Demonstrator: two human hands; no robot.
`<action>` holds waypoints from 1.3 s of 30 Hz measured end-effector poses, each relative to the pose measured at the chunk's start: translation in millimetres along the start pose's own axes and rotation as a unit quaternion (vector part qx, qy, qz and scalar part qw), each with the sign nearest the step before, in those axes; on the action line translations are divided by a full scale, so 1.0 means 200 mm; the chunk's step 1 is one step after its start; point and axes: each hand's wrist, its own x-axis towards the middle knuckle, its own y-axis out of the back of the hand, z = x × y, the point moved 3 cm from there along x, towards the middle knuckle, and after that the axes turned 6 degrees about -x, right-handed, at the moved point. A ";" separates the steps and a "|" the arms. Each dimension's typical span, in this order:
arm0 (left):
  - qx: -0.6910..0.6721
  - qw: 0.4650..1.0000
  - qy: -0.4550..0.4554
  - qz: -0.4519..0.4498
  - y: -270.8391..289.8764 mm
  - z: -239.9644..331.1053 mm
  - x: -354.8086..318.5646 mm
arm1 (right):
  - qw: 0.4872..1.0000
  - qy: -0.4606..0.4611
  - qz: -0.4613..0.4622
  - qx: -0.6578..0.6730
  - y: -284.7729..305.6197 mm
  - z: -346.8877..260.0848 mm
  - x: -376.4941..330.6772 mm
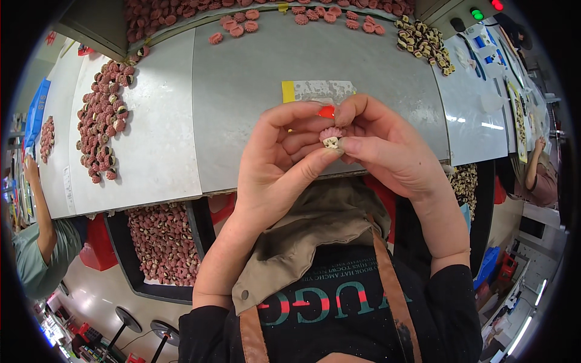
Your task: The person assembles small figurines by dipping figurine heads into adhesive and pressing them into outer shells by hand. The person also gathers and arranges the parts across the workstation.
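In front of my chest, my left hand [275, 145] and my right hand [390, 142] come together over the near edge of the table. Between their thumbs and fingers they pinch a tiny cupcake-shaped piece [331, 137], with a ridged pink top and a cream base flecked with black. Fingers partly cover it, so I cannot tell whether its two parts are joined. A small bright red patch [327, 111] shows between my index fingertips. Beyond my hands, a clear, spotted strip with a yellow end [288, 91] lies on the grey tabletop [242, 78].
Loose pink caps [239, 27] lie at the far side, with cream-and-black bases [426, 45] at far right. A heap of pink-topped pieces [103, 118] covers the left. Below stands a black crate [115, 257] of similar pieces. Other people's arms [41, 212] show at both sides.
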 end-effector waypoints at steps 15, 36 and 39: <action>0.004 1.000 0.015 -0.016 0.00 0.00 0.00 | 0.999 -0.014 0.019 0.023 -0.01 0.04 -0.01; -0.021 0.999 0.034 -0.030 0.00 0.02 0.00 | 0.996 -0.034 0.007 -0.083 -0.01 -0.03 -0.02; -0.058 0.996 0.066 -0.011 0.00 0.01 0.00 | 0.997 -0.023 0.008 -0.067 -0.01 -0.02 -0.01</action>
